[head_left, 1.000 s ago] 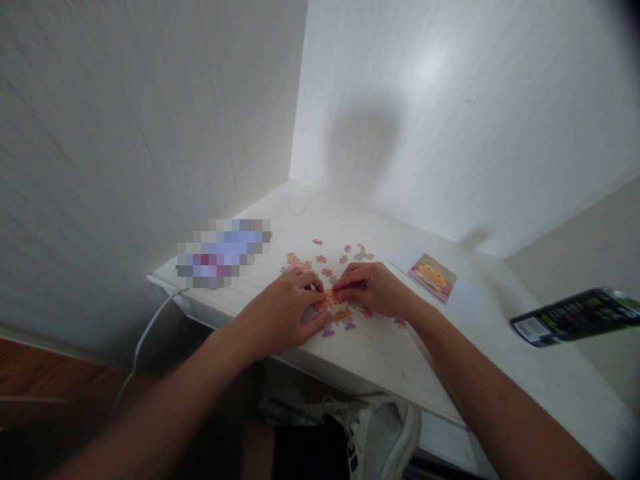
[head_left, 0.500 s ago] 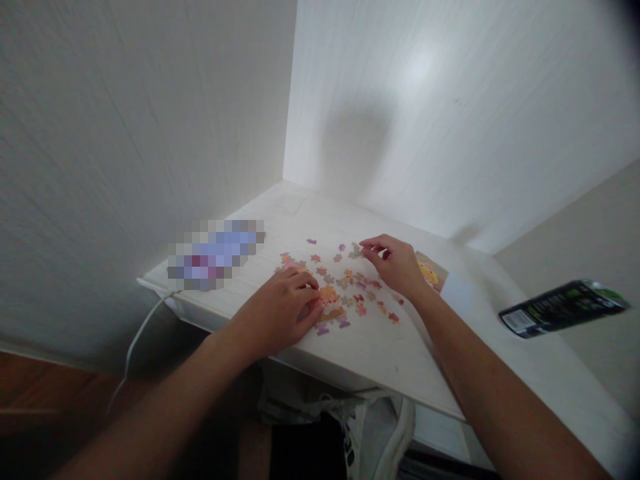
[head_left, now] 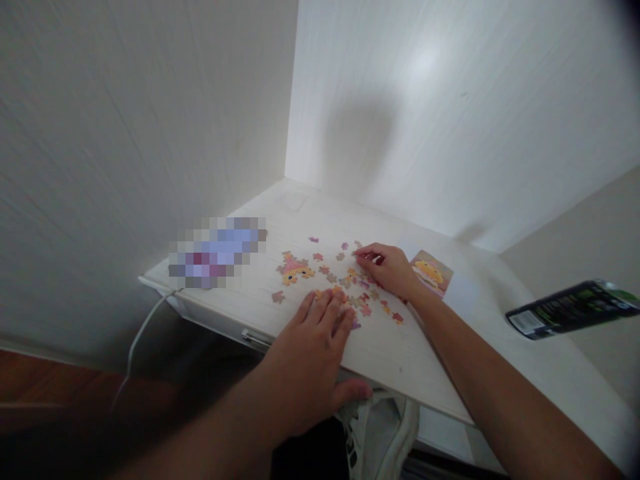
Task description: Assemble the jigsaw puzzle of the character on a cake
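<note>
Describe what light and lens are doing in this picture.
In the head view, a glare spot whitens the wall, a soft-edged shadow below it; there too, dark blur fills the upper right corner, coarse pixels hide something on the table, and puzzle pieces look soft.

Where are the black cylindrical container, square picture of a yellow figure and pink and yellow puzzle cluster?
Black cylindrical container point(head_left: 571, 310): head view, side's middle.
Square picture of a yellow figure point(head_left: 431, 272): head view, figure's middle.
Pink and yellow puzzle cluster point(head_left: 296, 273): head view, yellow part.
</note>
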`<state>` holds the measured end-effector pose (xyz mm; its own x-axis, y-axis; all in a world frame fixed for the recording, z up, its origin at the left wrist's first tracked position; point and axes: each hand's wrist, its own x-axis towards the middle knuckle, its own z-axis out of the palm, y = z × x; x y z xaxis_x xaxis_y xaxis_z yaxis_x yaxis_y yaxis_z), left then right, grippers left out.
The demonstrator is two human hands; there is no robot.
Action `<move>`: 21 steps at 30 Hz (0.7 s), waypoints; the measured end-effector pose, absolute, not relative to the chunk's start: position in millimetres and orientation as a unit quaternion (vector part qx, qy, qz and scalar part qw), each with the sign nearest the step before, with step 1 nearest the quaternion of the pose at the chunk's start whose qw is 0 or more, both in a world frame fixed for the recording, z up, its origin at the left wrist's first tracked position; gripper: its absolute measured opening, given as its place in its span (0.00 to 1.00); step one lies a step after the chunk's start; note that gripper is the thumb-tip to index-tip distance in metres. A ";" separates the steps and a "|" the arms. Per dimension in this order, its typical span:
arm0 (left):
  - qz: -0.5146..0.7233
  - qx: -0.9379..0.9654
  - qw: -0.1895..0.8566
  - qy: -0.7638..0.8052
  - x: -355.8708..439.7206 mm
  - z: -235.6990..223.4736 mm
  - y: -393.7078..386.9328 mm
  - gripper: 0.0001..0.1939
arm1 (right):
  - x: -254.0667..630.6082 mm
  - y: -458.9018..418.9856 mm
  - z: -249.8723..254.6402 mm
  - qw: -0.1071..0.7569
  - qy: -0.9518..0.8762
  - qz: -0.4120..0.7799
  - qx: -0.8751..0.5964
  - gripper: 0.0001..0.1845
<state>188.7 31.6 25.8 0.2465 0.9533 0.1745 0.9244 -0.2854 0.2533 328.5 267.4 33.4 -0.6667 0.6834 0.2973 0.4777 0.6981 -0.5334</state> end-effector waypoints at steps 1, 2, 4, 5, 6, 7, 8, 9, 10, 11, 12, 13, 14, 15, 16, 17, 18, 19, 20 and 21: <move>0.144 0.786 0.055 0.598 189.3 25.2 31.2 0.48 | 329.7 268.1 33.8 0.231 -0.895 0.216 -0.316 0.13; 0.140 0.786 0.061 0.599 189.0 25.3 30.9 0.48 | 331.0 268.6 34.6 0.215 -0.901 0.222 -0.304 0.13; 0.133 0.787 0.070 0.599 187.5 26.7 30.6 0.47 | 333.8 268.7 37.4 0.187 -0.914 0.229 -0.279 0.14; 0.129 0.787 0.071 0.599 186.7 27.4 30.4 0.47 | 335.0 268.4 39.2 0.175 -0.919 0.232 -0.267 0.14; 0.127 0.787 0.071 0.600 186.1 27.9 30.2 0.47 | 336.0 267.9 41.0 0.165 -0.922 0.237 -0.259 0.15; 0.126 0.786 0.069 0.602 185.9 27.9 30.0 0.47 | 336.9 267.4 42.8 0.156 -0.924 0.242 -0.254 0.15; 0.126 0.785 0.065 0.603 185.9 27.7 29.6 0.47 | 337.4 266.8 44.3 0.149 -0.924 0.247 -0.252 0.14; 0.127 0.785 0.059 0.603 186.1 27.2 29.2 0.47 | 337.8 266.4 45.4 0.145 -0.923 0.251 -0.252 0.14; 0.129 0.787 0.053 0.601 186.5 26.7 28.6 0.47 | 337.9 266.0 46.2 0.140 -0.922 0.256 -0.253 0.13; 0.130 0.789 0.047 0.598 186.8 26.4 28.1 0.47 | 337.9 265.8 46.6 0.138 -0.921 0.260 -0.255 0.13; 0.130 0.792 0.041 0.595 187.0 26.5 27.5 0.47 | 337.7 265.7 46.7 0.139 -0.920 0.262 -0.255 0.13; 0.131 0.795 0.035 0.591 186.9 27.2 27.1 0.46 | 337.5 265.7 46.5 0.139 -0.920 0.265 -0.254 0.13; 0.132 0.797 0.028 0.588 186.2 28.6 27.0 0.46 | 337.2 265.7 46.3 0.139 -0.919 0.268 -0.252 0.13; 0.134 0.799 0.020 0.586 184.6 30.7 27.4 0.45 | 336.9 265.9 45.9 0.139 -0.919 0.270 -0.251 0.14; 0.137 0.799 0.011 0.586 181.9 33.3 28.3 0.43 | 336.7 266.0 45.6 0.138 -0.919 0.270 -0.251 0.14; 0.139 0.799 0.002 0.586 177.9 36.4 29.9 0.41 | 336.5 266.0 45.4 0.137 -0.919 0.269 -0.252 0.14; 0.140 0.797 -0.008 0.588 172.2 39.5 32.2 0.39 | 336.4 266.0 45.3 0.137 -0.920 0.266 -0.253 0.13; 0.138 0.792 -0.015 0.595 164.9 42.4 35.0 0.37 | 336.4 266.0 45.4 0.138 -0.920 0.265 -0.254 0.13; 0.132 0.787 -0.021 0.602 156.1 44.9 38.3 0.35 | 336.3 265.7 45.5 0.142 -0.918 0.269 -0.255 0.13; 0.130 0.773 -0.028 0.620 146.1 46.7 41.7 0.34 | 336.2 265.4 45.7 0.145 -0.914 0.279 -0.255 0.13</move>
<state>146.1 41.7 46.7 0.1964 0.9517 0.2361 0.9662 -0.2289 0.1185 336.2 265.4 45.7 -0.8281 0.5467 0.1239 0.3843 0.7146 -0.5845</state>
